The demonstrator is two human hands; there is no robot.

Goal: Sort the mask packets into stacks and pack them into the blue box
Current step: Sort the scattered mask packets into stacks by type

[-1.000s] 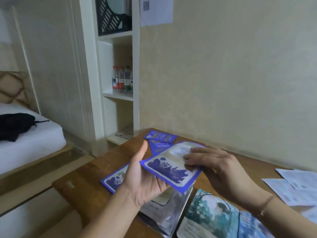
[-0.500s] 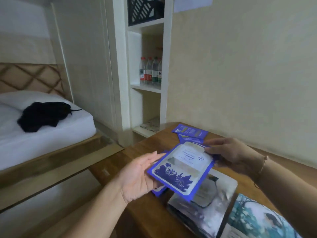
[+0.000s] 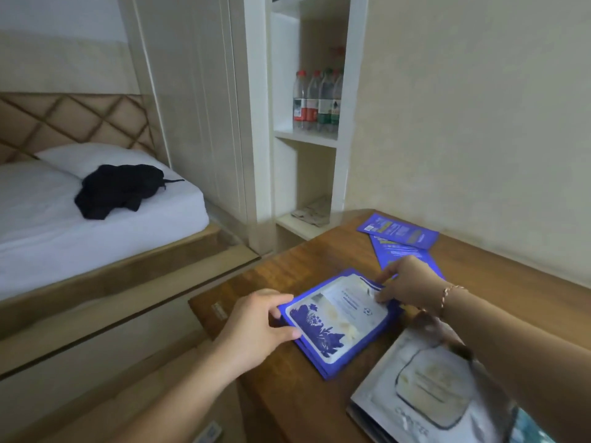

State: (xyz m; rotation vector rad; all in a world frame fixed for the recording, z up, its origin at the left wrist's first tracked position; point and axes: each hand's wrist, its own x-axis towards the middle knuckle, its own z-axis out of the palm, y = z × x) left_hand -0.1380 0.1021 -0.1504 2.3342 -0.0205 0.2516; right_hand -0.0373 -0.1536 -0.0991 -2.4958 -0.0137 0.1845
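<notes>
A blue-and-white mask packet (image 3: 339, 318) lies flat on top of a small stack of like packets on the wooden table (image 3: 287, 270). My left hand (image 3: 256, 327) grips the stack's near left corner, fingers above and thumb along the edge. At the far right edge, my right hand (image 3: 406, 282) pinches the top packet. Two dark blue packets (image 3: 398, 231) lie face down toward the wall, one partly behind my right hand. Under my right forearm sits a stack of silver packets (image 3: 428, 398). No blue box is in view.
A teal packet (image 3: 531, 433) peeks out at the bottom right corner. The table's left edge drops off toward a bed (image 3: 96, 225) with black clothing on it. A white shelf (image 3: 307, 139) holding water bottles (image 3: 316, 100) stands behind the table.
The blue-and-white packet, held up in the air before, has come down flat onto the stack on the table. Both hands came down with it and the view turned left.
</notes>
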